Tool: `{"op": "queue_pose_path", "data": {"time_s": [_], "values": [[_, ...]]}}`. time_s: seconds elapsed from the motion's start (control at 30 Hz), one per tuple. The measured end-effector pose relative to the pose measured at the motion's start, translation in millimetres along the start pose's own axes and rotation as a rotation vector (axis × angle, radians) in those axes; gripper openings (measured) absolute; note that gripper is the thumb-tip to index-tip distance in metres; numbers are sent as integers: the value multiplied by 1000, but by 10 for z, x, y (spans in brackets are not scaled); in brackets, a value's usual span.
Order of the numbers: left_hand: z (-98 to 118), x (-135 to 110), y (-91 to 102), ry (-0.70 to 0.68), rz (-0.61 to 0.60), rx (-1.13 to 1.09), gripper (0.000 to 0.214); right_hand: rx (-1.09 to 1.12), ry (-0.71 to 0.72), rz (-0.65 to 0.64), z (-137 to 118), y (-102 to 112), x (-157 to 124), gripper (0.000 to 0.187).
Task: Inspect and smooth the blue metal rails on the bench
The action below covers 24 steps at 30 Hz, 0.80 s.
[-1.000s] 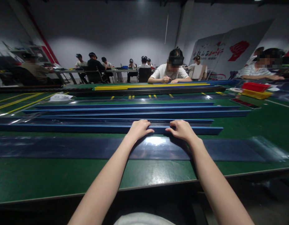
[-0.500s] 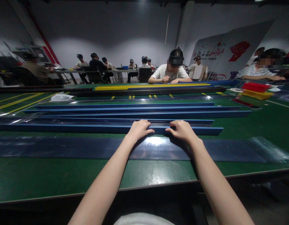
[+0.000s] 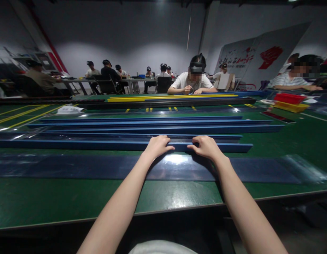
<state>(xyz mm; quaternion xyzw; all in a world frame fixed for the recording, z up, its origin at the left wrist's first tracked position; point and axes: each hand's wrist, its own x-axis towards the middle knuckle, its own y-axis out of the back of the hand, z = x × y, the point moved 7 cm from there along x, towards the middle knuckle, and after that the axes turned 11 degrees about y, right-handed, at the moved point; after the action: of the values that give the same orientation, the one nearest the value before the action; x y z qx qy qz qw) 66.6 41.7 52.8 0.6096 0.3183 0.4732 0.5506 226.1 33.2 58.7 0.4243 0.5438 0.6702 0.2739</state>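
Both hands grip the nearest long blue channel strip [image 3: 121, 145], which lies lengthwise across the green table. My left hand [image 3: 158, 145] is curled over its near wall, thumb on the front side and fingers out of sight behind. A short way to the right, my right hand [image 3: 204, 145] clasps the same strip likewise, its thumb pointing left. Below the wrists a flat, glossy clear plastic sleeve [image 3: 100, 167] lies parallel to the strip. More blue channel strips [image 3: 163, 129] rest just beyond the hands.
Farther back lie yellow strips [image 3: 174, 98] and a black strip [image 3: 179, 103]. A red bin [image 3: 289, 98] sits on a yellow bin [image 3: 290, 106] at right, near a dark phone-like slab [image 3: 278, 117]. A co-worker [image 3: 195, 79] sits across the green table [image 3: 73, 201].
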Motion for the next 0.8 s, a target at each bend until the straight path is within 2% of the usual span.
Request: {"op": "queue_pose_path", "data": {"time_s": [0.8], "values": [[-4, 15, -35, -27, 1, -46, 30, 92, 34, -49, -82, -100, 33, 34]]}}
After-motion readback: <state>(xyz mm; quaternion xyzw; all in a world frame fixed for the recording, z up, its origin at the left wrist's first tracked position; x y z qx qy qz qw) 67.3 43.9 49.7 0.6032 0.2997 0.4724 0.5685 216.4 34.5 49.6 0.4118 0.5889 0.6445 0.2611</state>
